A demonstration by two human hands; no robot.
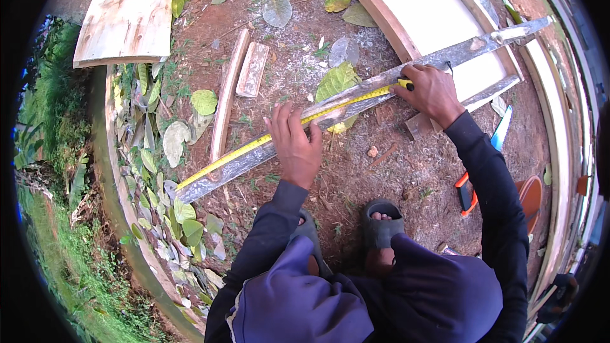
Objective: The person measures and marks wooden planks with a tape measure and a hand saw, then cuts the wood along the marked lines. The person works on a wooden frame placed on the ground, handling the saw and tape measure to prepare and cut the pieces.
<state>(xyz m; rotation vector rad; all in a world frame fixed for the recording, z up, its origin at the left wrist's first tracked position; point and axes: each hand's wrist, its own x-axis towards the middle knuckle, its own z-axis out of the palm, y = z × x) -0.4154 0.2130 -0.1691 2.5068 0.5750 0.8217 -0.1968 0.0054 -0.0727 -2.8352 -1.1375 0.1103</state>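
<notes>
Where the wood strip [375, 86] ends at lower left: the yellow measuring tape [229, 158] ends here too, laid lengthwise along the wood.
Left hand [296, 146]: yours lies across tape and strip, fingers extended rather than curled; whether it presses or merely rests, you cannot tell.
Long axis: the strip slants from your near left to your far right, beyond your sandals [380, 235].
Right hand [435, 92]: yours is closed about the tape's right-hand part, thumb and fingers drawn together; most of what your palm covers is hidden.
Nearer hand: your left is nearer the lower-left end; past your right, the strip runs on across the white panel [406, 0].
Saw [501, 130]: lies at your right, partly behind your sleeve, its orange-and-black handle toward you.
Writing: the tape bears fine scale marks, too small to read; no brand or label is legible.
</notes>
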